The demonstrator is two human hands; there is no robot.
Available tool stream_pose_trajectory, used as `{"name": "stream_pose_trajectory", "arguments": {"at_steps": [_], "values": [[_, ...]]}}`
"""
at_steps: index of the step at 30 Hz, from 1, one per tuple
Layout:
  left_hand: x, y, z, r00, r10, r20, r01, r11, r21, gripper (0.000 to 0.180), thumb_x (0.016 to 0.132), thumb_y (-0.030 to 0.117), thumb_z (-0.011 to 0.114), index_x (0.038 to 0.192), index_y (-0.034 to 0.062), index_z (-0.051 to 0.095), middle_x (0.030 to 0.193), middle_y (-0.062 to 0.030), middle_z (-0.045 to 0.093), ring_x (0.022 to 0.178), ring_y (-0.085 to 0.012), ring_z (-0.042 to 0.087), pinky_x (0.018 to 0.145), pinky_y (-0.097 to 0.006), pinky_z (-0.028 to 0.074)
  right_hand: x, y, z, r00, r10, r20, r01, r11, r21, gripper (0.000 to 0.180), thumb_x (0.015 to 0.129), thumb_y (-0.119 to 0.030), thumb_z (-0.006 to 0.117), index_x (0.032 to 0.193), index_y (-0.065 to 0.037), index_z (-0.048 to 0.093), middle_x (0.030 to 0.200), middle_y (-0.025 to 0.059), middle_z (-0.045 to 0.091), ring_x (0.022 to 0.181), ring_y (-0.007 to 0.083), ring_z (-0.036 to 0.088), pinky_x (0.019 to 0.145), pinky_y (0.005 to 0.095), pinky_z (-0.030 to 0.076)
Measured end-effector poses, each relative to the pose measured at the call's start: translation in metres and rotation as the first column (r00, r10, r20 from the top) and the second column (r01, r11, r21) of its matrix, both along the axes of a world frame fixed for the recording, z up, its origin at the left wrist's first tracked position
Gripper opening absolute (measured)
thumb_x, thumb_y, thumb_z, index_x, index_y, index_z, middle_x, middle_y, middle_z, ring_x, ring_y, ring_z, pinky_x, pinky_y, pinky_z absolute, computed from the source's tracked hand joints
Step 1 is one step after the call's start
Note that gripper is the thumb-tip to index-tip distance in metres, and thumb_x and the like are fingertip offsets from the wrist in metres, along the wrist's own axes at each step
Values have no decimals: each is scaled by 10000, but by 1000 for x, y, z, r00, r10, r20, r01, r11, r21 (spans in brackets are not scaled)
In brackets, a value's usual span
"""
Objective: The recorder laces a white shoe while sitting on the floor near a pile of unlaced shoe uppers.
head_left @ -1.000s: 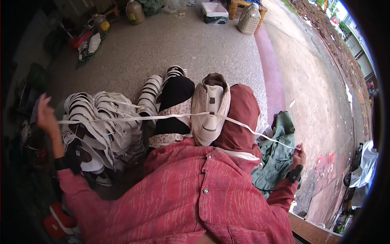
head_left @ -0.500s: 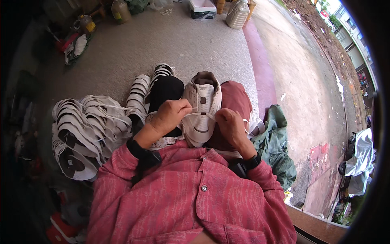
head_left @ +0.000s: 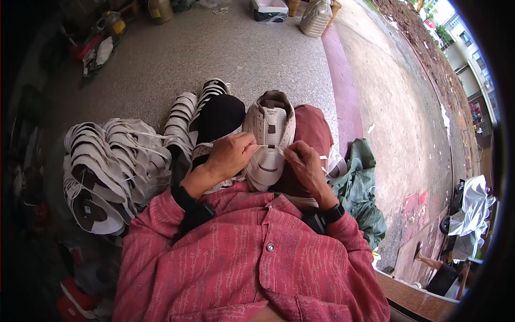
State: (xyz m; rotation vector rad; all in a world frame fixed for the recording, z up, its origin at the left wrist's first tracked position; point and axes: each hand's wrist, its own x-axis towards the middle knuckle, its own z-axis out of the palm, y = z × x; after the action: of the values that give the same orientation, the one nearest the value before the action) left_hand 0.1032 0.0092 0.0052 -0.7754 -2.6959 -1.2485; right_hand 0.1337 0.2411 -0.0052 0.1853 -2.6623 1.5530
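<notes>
While the left hand (head_left: 232, 154) and the right hand (head_left: 303, 162) are pinching a white lace (head_left: 261, 146) in the head view, the beige shoe upper (head_left: 270, 124) is resting between the knees (head_left: 314, 126), toe pointing near, open heel far, its long axis running near to far. Stacked uppers (head_left: 91, 153) are lying left, green cloth (head_left: 358, 185) right; speckled floor (head_left: 252, 53) is spreading far, pale pavement (head_left: 397, 96) running along the right.

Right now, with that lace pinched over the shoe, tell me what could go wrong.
The lace might slip, since the left hand and right hand merely pinch it. The shoe might tip, lying between the knees. The stacked shoes might topple if the nearby left sleeve bumps them.
</notes>
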Motion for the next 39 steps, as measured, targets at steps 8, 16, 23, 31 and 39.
{"name": "stream_pose_trajectory", "arguments": {"at_steps": [8, 16, 23, 31, 39], "values": [[-3, 9, -8, 999, 40, -11, -40, 999, -27, 138, 859, 174, 577, 814, 44, 584, 727, -155, 624, 689, -366, 624, 577, -431, 464, -4, -9, -3, 999, -37, -16, 38, 999, 35, 166, 854, -143, 626, 806, 14, 603, 742, 177, 659, 666, 326, 634, 616, 391, 484], [-9, 22, -5, 989, 140, 39, -135, 985, -110, 134, 840, 171, 575, 800, 43, 580, 711, -173, 612, 703, -388, 623, 578, -447, 473, -8, -7, 5, 988, 13, -152, 29, 963, 269, 118, 831, -157, 659, 842, -46, 619, 776, 140, 644, 749, 344, 601, 751, 414, 444], [-32, 9, 36, 854, -317, -412, 191, 929, -318, 434, 653, 115, 757, 1040, 59, 568, 1162, -113, 566, 1007, -306, 579, 828, -413, 444, -40, 2, 26, 797, 376, -472, -170, 890, 422, 199, 714, -164, 723, 894, -114, 654, 947, 59, 609, 840, 265, 584, 784, 405, 413], [-61, 12, 54, 834, -527, -166, 400, 783, -476, 430, 639, 137, 803, 992, 73, 567, 988, -97, 557, 806, -330, 592, 715, -419, 478, -56, -9, 11, 719, 517, -464, -259, 819, 512, 163, 730, -181, 681, 874, -124, 631, 893, 18, 591, 898, 219, 558, 835, 362, 407], [-62, 4, 38, 860, -500, -103, 450, 838, -309, 310, 642, 115, 787, 867, 48, 584, 929, -89, 524, 840, -297, 617, 714, -396, 501, -60, -11, 8, 773, 537, -339, -379, 818, 433, 89, 813, -217, 680, 898, -203, 660, 861, -11, 538, 930, 194, 529, 818, 372, 356]]}}
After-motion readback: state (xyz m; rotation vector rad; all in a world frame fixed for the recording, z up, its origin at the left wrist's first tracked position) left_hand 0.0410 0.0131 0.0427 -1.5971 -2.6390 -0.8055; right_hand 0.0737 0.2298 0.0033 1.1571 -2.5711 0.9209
